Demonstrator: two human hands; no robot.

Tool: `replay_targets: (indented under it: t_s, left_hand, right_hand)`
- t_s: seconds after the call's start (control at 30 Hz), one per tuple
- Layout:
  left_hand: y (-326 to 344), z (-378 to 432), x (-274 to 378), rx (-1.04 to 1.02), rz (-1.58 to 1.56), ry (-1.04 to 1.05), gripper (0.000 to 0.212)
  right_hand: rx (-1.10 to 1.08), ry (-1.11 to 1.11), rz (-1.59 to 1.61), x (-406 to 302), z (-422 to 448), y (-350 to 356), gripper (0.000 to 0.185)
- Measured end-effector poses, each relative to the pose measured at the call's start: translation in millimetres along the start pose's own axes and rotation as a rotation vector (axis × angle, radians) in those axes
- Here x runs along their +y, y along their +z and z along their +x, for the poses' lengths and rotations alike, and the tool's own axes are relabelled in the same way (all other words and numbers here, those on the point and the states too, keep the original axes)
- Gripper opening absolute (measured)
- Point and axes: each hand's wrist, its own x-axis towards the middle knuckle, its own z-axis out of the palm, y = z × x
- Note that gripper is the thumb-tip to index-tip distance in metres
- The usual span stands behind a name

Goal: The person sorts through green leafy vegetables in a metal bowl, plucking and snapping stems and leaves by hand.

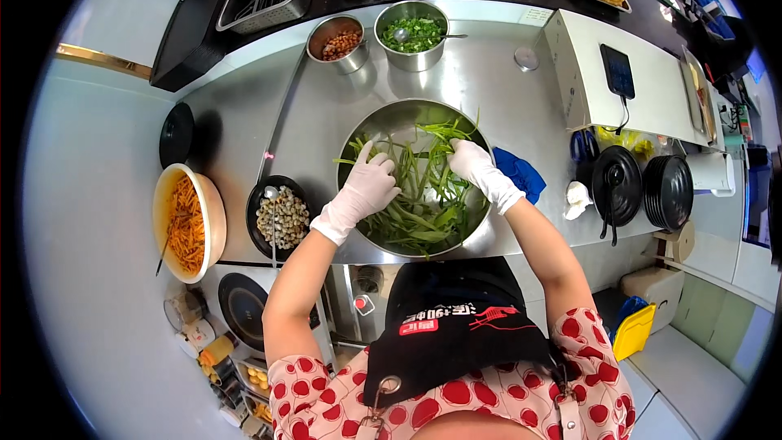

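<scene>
A large round steel bowl (492, 220) stands on the steel counter before me, holding long green leafy vegetables (421, 220). White gloves cover both hands. On the bowl's left side, my left hand (369, 186) rests over the greens with its fingers bent and partly spread; whether it grips any stems is hidden. My right hand (469, 162) is at the bowl's upper right, its fingers closed on a bunch of green stems (449, 129). Just right of the bowl, by my right wrist, lies a blue cloth (519, 174).
Left of the bowl are a black dish of small pale pieces (282, 217) and a cream bowl of orange shreds (186, 226). Steel pots of chopped greens (415, 33) and nuts (342, 44) stand behind. Rightward are black plates (669, 192) and a white box bearing a phone (617, 71).
</scene>
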Motion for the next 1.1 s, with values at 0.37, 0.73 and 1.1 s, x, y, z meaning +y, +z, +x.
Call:
replay_targets:
  t_s: [0.37, 0.73, 1.1]
  left_hand:
    - [19, -14, 1, 0.068, 0.027, 0.024, 0.026]
    - [10, -13, 10, 0.039, 0.141, 0.031, 0.011]
    - [11, -25, 12, 0.283, -0.172, -0.214, 0.014]
  right_hand:
    - [0.082, -0.047, 0.378, -14, -14, 5, 0.037]
    - [0.102, 0.014, 0.468, -55, 38, 39, 0.031]
    - [-0.138, -0.2, 1.139, -34, -3, -12, 0.014]
